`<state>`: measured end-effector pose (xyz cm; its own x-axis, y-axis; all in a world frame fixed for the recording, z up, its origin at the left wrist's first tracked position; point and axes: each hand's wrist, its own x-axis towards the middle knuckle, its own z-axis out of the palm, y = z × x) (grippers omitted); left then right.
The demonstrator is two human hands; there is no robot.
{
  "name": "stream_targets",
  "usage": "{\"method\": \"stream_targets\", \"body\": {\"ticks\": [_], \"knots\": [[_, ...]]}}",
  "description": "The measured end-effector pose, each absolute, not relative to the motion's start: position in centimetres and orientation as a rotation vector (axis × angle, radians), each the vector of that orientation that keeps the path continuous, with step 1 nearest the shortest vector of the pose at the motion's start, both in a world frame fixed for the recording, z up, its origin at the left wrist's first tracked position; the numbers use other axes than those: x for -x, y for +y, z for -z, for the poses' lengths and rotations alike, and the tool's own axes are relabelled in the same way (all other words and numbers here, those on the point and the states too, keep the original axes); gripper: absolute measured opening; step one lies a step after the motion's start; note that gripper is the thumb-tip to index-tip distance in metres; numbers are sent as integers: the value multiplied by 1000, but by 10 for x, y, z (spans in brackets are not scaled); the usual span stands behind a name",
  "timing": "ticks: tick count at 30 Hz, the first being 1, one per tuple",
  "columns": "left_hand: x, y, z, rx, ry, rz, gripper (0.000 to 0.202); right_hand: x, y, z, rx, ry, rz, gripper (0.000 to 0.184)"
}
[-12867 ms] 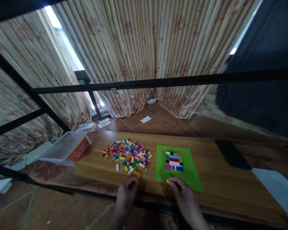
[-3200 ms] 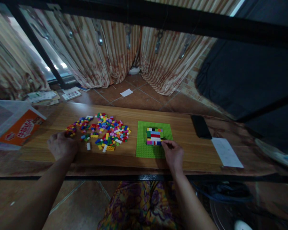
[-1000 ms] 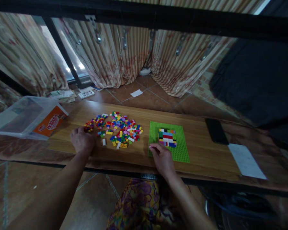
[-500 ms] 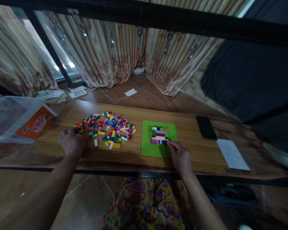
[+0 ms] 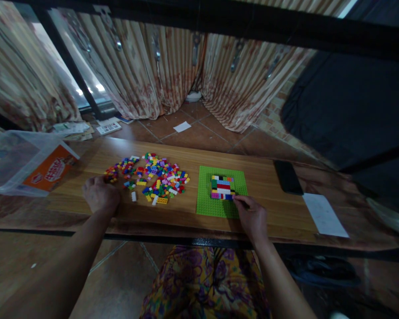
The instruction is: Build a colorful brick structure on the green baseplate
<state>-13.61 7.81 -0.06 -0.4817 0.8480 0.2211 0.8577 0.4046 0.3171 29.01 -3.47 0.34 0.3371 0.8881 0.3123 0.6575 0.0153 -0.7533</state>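
Note:
On the green studded baseplate (image 5: pixel 206 206) stands a low build of toy bricks (image 5: pixel 223 187), with white, red, blue, pink and yellow pieces in rows. My right hand (image 5: pixel 252 216) is at the build's near right corner, thumb and finger pinched on a small toy brick there, mostly covered by the fingertips. My left hand (image 5: pixel 100 195) rests palm down on the wooden board, fingers loosely bent and apart from any grip I can see. It lies beside the left end of a pile of loose toy bricks (image 5: pixel 164 177); its fingertips are partly hidden.
A clear plastic bin (image 5: pixel 16 161) with an orange label stands at the left end of the wooden board (image 5: pixel 173 212). Right of the baseplate lie a black phone (image 5: pixel 288 177) and a white sheet of paper (image 5: pixel 325 215). A dark metal bar (image 5: pixel 199 241) runs along the near edge.
The view has shifted slightly. Both hands keep their places, the right at the build's corner and the left beside the pile.

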Motion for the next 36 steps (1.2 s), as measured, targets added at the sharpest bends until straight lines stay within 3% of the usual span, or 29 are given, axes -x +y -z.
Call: {"method": "stream_targets", "body": {"ticks": [15, 36], "knots": [[140, 80, 8, 1552, -2576, 641, 42, -281, -32, -6, 1793, -1130, -412, 43], [139, 80, 7, 1553, -2598, 690, 43, -289, -22, -1, 1748, -908, -655, 31]]}}
